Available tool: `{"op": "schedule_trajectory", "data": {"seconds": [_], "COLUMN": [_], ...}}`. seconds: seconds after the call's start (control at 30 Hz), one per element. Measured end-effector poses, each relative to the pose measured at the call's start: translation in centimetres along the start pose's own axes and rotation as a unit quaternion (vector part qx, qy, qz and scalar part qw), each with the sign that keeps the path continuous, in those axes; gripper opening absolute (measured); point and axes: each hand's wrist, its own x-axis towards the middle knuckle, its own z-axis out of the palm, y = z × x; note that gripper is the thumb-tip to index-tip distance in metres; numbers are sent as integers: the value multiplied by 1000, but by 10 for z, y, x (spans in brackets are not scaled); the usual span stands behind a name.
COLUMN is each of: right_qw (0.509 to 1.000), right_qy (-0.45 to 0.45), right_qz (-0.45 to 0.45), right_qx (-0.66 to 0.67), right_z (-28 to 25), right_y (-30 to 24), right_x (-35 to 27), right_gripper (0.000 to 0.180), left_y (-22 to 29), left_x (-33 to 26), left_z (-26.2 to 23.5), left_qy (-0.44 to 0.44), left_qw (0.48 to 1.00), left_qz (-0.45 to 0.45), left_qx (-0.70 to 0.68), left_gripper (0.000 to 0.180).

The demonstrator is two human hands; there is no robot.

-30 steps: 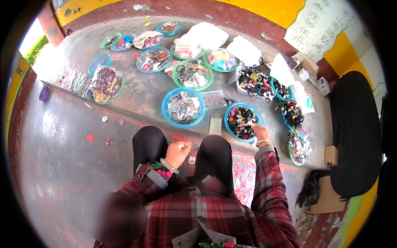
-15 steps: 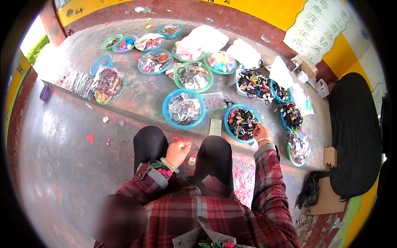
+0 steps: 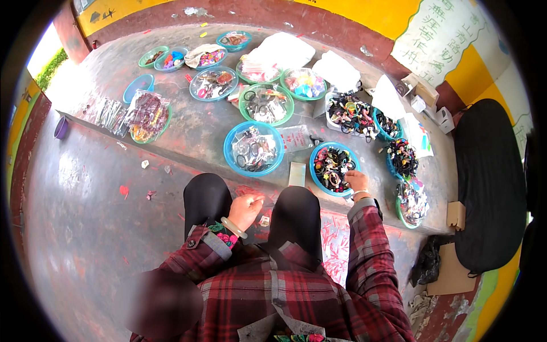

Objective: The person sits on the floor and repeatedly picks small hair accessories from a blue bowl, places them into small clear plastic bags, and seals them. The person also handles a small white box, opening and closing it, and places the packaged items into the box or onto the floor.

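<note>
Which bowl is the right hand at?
The blue bowl of dark bands beside the small cardboard; only it has the right hand at its edge.

Written in green characters (image 3: pixel 427 37) running down the white wall panel (image 3: pixel 403 52) at upper right, and printed in red, too small to make out, on the clear plastic bag (image 3: pixel 296 142) lying flat among the baskets (image 3: pixel 227 154).

A tan box (image 3: pixel 297 174) narrows the gap between blue basins (image 3: pixel 329 191).
</note>
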Motion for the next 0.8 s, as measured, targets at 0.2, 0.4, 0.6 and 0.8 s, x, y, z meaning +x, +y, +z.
{"op": "schedule_trajectory", "data": {"seconds": [0.2, 0.4, 0.6, 0.8], "right_qw": [910, 878, 956, 996], "right_qy": [30, 90, 62, -80], "right_qz": [-157, -183, -184, -14], "right_qx": [-382, -434, -221, 47], "right_z": [45, 46, 7, -20], "right_y": [-4, 27, 13, -20], "right_x": [-25, -3, 0, -6], "right_gripper": [15, 13, 20, 15], "left_y": [2, 9, 7, 4], "left_x": [0, -1, -1, 0], "left_z": [-1, -4, -2, 0], "left_qy": [-3, -5, -9, 7], "left_qw": [1000, 1000, 1000, 1000], "left_qz": [2, -12, 5, 29], "left_qx": [20, 27, 15, 1], "left_gripper": [22, 22, 22, 25]}}
